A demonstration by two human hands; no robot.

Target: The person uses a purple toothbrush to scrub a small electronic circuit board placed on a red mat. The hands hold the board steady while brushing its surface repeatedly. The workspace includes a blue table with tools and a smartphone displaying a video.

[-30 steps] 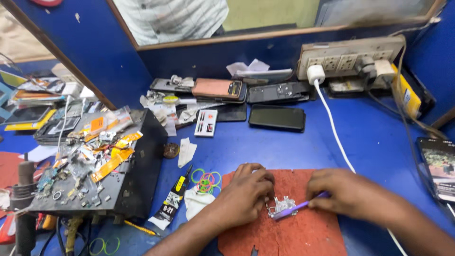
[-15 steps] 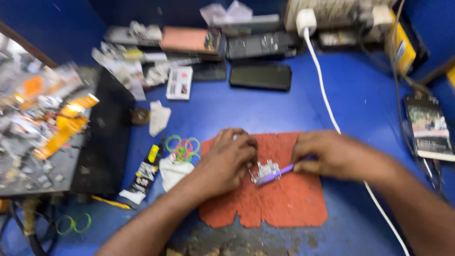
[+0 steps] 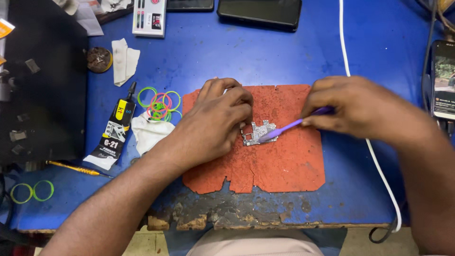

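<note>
A small circuit board (image 3: 258, 132) is worked on with a purple tool (image 3: 295, 124) on the red mat (image 3: 284, 166).

The view is now closer than half a second ago; both hands are kept in place. One board is pinned by the curled left hand (image 3: 215, 124); one tool is pinched in the right hand (image 3: 362, 108). Beyond, one glue tube (image 3: 113, 130), several coloured rubber rings (image 3: 160, 103) and one dark phone (image 3: 259, 11) are seen.

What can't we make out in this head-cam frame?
- Small silver circuit board: left edge hidden under left hand; components too small.
- Purple plastic brush: handle end hidden inside right hand.
- Black phone: cut off by top edge.
- White cable: passes behind right hand.
</note>
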